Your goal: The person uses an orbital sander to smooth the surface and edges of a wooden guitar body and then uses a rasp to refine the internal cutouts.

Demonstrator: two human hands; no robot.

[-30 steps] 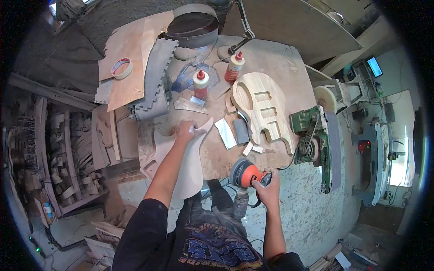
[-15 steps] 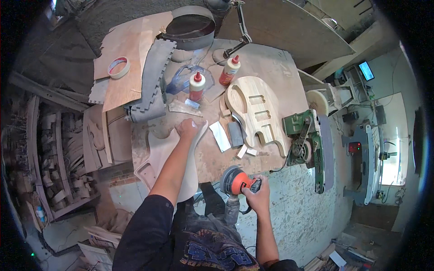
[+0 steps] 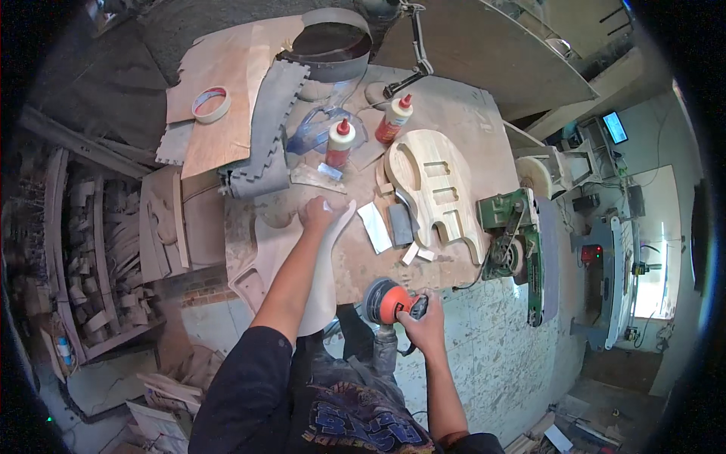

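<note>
On the dusty brown wooden workbench (image 3: 484, 113) lies a pale yellow, striped-grain wooden guitar body with cut-out cavities (image 3: 463, 181), the landmark here. Left of it and nearer the person, a smooth, pinkish-beige wooden guitar body (image 3: 319, 280) reaches over the bench's near edge. The person's left hand (image 3: 318, 212) rests on this body near a pointed horn; its fingertips are poorly seen from above, so I cannot tell how far they spread. Nearer the person than the landmark, and slightly to its left, the right hand (image 3: 427, 324) has its fingers closed around an orange-and-black round power sander (image 3: 393, 303), whose dark disc faces the pinkish-beige body but stands apart from it. Just left of the landmark are a dark grey rectangular block (image 3: 401, 225) and a folded white sheet (image 3: 374, 227). Beyond its left end stand two white-and-red plastic bottles with red nozzle caps (image 3: 340, 147). Just to its right is a green metal belt sander with a grey belt (image 3: 546, 257).
</note>
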